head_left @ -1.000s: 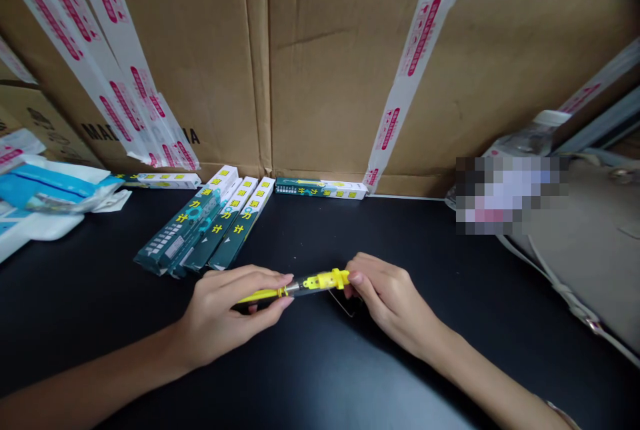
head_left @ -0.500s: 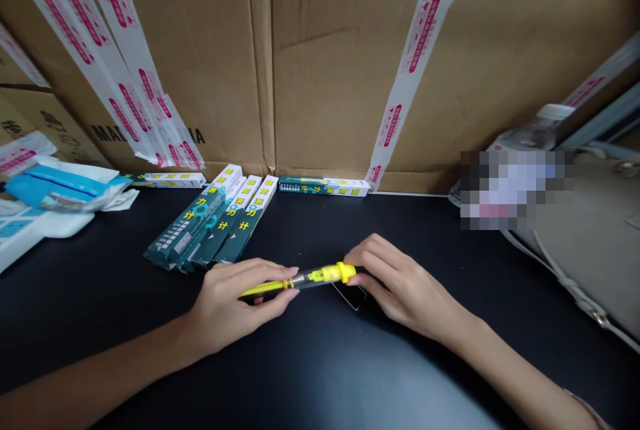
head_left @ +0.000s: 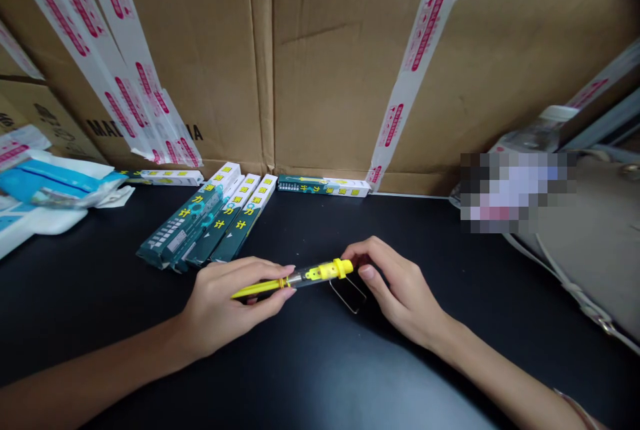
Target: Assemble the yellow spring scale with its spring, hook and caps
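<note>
A clear tube with yellow parts inside and a yellow cap [head_left: 320, 273] lies nearly level between my hands, its cap end to the right. My left hand [head_left: 235, 307] pinches its left part between thumb and fingers, where a yellow strip runs back into the palm. My right hand [head_left: 395, 287] is at the cap end, fingertips behind the cap and thumb lifted off it; whether those fingertips grip the cap is hidden. A thin metal wire loop [head_left: 350, 303] hangs below the cap.
Several green-and-white narrow boxes [head_left: 250, 217] lie on the black table [head_left: 310, 377] beyond my left hand. Large cardboard boxes [head_left: 325, 83] stand behind. Blue-and-white packages [head_left: 60, 183] are at the left. A clear bottle [head_left: 543, 130], partly blurred, and a grey bag [head_left: 590, 237] are at the right.
My right thumb has come away from the yellow cap. The tube and my left hand have shifted slightly left, and more of the wire loop shows.
</note>
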A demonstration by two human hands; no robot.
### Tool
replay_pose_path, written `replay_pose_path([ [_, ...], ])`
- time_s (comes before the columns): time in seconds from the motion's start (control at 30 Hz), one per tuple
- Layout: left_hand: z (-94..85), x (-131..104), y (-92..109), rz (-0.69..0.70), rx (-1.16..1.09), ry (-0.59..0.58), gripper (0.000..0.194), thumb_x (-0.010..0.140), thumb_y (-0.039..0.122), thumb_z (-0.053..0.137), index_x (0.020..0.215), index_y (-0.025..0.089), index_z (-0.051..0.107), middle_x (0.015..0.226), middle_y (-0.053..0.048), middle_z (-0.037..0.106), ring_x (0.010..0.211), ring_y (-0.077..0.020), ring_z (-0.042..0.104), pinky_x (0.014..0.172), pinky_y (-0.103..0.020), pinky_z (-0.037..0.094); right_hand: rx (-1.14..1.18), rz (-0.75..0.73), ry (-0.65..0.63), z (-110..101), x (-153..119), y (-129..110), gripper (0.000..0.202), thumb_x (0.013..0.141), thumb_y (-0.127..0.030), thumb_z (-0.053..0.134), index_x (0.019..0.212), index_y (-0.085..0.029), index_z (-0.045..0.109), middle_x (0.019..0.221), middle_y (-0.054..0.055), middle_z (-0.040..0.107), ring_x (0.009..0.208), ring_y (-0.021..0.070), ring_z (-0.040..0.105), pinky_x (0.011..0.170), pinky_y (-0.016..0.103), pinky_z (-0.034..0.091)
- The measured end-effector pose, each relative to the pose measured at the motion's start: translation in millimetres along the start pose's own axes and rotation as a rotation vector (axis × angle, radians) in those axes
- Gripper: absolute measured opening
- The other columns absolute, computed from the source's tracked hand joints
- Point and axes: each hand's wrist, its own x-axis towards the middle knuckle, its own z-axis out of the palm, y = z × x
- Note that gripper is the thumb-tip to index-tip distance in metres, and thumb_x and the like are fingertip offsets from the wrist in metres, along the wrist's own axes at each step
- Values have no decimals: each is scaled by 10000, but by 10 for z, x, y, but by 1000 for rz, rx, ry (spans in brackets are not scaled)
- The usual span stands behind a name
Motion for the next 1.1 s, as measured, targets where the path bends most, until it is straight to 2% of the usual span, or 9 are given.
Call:
replay_pose_path([
  [0.1,3,-6,-3,-5,12,10,142,775,104,785,896,175,768,855,-5,815,708,-90,766,724,-94,593,-48,-40,-21,-21,-13,-3,129,1020,-244,506,1142,-206,525,993,55,593,891,200,548,804,349,424],
  [0.2,4,-12,-6,-3,20,3,119,777,111,781,875,176,765,852,0,816,697,-82,764,705,-76,584,-65,-84,-30,-7,-12,12,94,1014,-174,489,1096,-210,516,983,51,596,870,194,539,785,350,412],
  [0.33,11,-15,-13,3,25,-17,108,784,120,776,868,186,767,841,11,816,698,-80,763,715,-75,588,-18,-117,-50,23,2,28,89,1026,-175,450,1060,-205,527,965,52,607,857,198,531,768,357,401],
  [0.57,19,-29,-12,44,-8,-30,138,793,107,762,909,181,771,855,3,815,672,-75,756,687,-76,598,55,-25,-56,97,33,-30,360,1076,-238,327,765,-206,505,726,-5,542,683,150,485,715,331,396],
  [0.63,17,-27,-8,44,1,-18,136,793,108,759,907,182,771,853,0,815,660,-78,755,647,-75,596,38,-2,-42,103,23,-48,323,1075,-251,338,826,-209,541,757,1,569,703,156,503,714,332,402],
  [0.73,15,-24,-9,30,34,-10,118,804,120,751,898,187,769,834,1,814,664,-93,761,598,-85,591,54,45,-5,91,-2,-63,138,1042,-276,448,1043,-220,574,907,24,623,798,168,574,742,322,456],
  [0.8,12,-23,-12,17,50,-12,104,813,132,745,896,189,769,833,1,814,664,-99,763,585,-91,590,109,44,49,83,-16,-67,154,995,-276,549,1140,-225,564,995,37,630,858,171,611,776,314,504],
  [0.9,5,-18,-15,-1,67,-13,98,812,141,745,890,196,771,852,2,817,671,-101,767,594,-92,593,201,19,131,90,-31,-61,247,937,-250,652,1175,-232,590,1038,45,645,882,170,644,802,307,554],
  [1.1,-7,0,-8,-5,60,-33,103,825,150,735,904,207,767,843,8,817,661,-112,770,562,-103,600,378,121,120,147,-47,-15,216,908,-216,711,1118,-265,693,1034,27,719,884,155,716,813,264,606],
])
